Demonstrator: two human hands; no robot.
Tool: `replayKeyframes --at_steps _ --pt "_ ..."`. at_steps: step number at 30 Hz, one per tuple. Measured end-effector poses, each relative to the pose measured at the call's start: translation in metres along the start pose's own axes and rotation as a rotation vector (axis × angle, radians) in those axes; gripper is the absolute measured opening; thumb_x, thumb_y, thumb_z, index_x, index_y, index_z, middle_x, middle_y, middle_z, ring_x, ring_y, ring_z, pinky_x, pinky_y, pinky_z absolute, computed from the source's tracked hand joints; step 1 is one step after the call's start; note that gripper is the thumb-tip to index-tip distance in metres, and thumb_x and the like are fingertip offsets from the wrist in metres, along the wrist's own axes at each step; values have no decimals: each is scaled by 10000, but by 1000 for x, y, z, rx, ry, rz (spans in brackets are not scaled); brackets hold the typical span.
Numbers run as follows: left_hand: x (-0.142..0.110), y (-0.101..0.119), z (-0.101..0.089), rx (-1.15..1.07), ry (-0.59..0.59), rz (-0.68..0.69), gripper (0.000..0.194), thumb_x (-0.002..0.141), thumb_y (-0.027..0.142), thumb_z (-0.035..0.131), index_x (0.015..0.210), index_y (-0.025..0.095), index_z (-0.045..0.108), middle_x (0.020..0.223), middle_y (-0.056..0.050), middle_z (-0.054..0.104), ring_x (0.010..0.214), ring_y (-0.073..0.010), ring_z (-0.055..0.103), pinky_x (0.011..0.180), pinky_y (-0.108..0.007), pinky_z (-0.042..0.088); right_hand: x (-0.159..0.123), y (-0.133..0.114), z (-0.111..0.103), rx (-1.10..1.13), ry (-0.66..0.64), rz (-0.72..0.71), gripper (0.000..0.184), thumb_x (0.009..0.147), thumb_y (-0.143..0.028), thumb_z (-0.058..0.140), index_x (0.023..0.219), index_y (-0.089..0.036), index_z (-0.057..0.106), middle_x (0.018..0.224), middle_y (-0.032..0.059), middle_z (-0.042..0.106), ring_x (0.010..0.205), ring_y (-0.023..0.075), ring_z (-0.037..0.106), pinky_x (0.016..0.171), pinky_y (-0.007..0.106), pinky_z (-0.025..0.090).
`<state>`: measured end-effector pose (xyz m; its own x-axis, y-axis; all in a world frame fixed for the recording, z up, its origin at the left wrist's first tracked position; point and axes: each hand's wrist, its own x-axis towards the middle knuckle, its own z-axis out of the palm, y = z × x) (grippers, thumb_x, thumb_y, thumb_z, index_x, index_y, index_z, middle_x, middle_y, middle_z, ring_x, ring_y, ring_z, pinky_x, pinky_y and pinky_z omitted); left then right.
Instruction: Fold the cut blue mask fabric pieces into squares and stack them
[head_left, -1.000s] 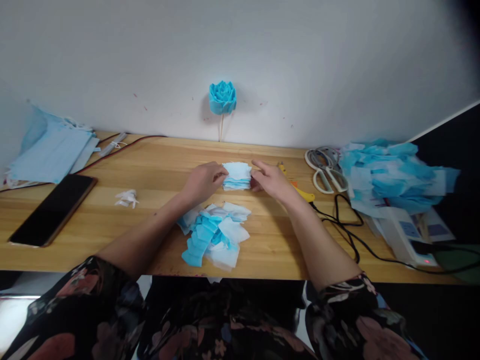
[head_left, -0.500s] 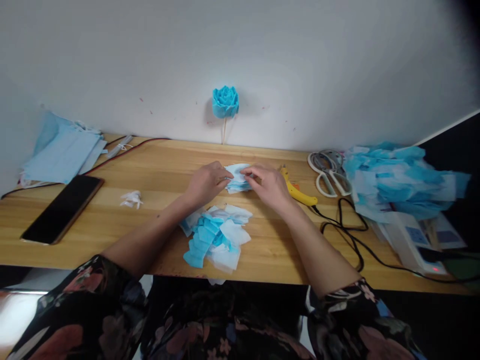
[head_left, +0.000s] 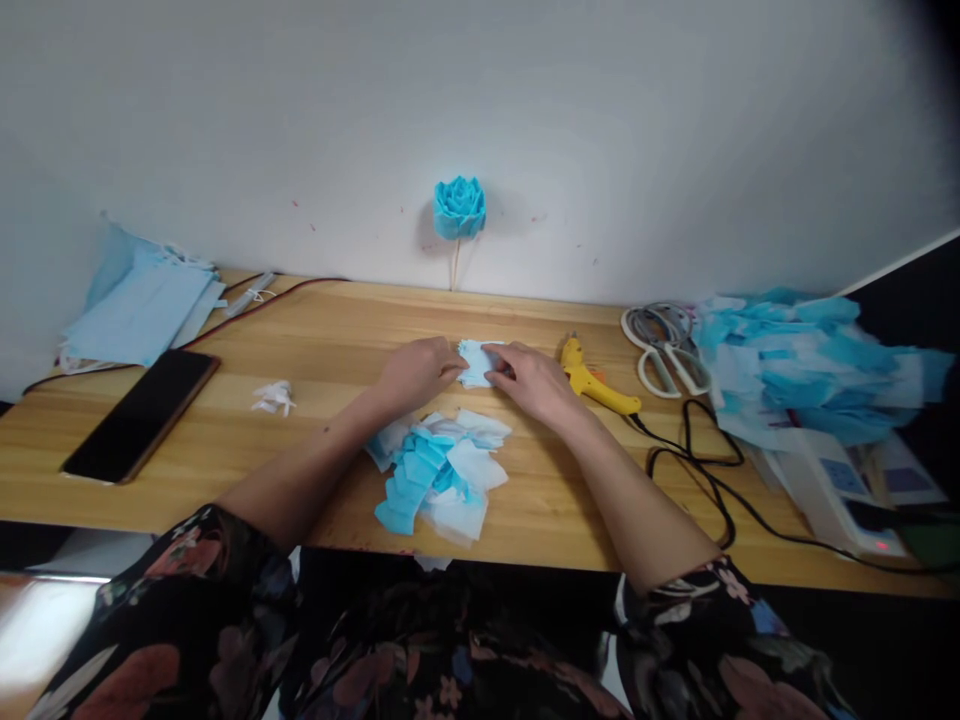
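Observation:
Between my hands, a small stack of light blue mask-fabric pieces [head_left: 478,364] lies on the wooden table. My left hand [head_left: 420,376] has its fingers drawn together in a pinch at the stack's left edge. From the right, my right hand [head_left: 534,380] grips the stack's other side, its thumb and forefinger on the fabric. Nearer to me is a loose heap of cut blue and white fabric petals [head_left: 442,475]. A blue fabric rose [head_left: 459,208] on a thin stick leans against the wall behind.
A yellow glue gun [head_left: 598,380] and white-handled scissors [head_left: 673,370] lie to the right, beside a big blue fabric pile [head_left: 810,360] and a white power strip [head_left: 840,490] with black cables. Leftward are a phone [head_left: 141,415], folded masks [head_left: 142,305] and white scraps [head_left: 274,397].
The fabric stack now looks flatter and more even between my hands. My left hand's fingers have drawn closer together at its edge. The whole view has shifted slightly.

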<state>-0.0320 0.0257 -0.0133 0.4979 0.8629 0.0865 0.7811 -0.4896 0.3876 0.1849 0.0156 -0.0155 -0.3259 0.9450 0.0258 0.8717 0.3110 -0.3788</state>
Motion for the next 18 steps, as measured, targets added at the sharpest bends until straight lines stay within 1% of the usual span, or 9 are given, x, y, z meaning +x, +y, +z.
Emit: replayKeyframes --at_steps 4,6,10,13,16,18 --pt "0 -7 -5 41 -83 -5 317 969 287 537 1139 273 804 1012 -83 760 947 -245 695 788 -311 502 1 0 0 -9 -29 -4 418 959 -280 605 1373 -233 644 1144 85 738 1028 249 680 788 322 444" --pt "2 -12 -5 43 -104 14 321 969 299 533 1145 297 802 1018 -70 766 945 -234 696 783 -295 491 2 1 -1 -22 -47 -6 416 964 -286 597 1374 -232 642 1143 90 736 1038 255 681 781 322 445" --pt "7 -24 -5 -1 -111 54 292 941 287 570 1100 318 814 987 -43 780 913 -199 702 771 -253 477 2 0 -2 -32 -55 -6 416 967 -284 594 1378 -235 635 1147 93 733 1040 253 681 776 315 449" --pt "11 -32 -5 -98 -116 58 268 914 288 603 1064 313 824 960 -31 794 877 -186 705 754 -235 474 1 -2 -3 -23 -54 -8 416 966 -276 597 1378 -231 635 1162 93 732 1038 244 681 782 309 452" --pt "12 -34 -6 -186 -112 54 268 895 283 612 1051 300 829 967 -22 809 863 -181 710 756 -232 480 0 -3 -5 -16 -56 -9 423 960 -259 605 1380 -221 636 1191 99 731 1050 242 681 799 309 460" --pt "11 -33 -7 -204 -105 41 279 893 282 603 1053 289 831 981 -23 814 866 -182 713 763 -237 487 -1 -1 -7 -15 -56 -29 431 952 -239 611 1382 -215 637 1201 103 734 1054 244 683 821 314 466"
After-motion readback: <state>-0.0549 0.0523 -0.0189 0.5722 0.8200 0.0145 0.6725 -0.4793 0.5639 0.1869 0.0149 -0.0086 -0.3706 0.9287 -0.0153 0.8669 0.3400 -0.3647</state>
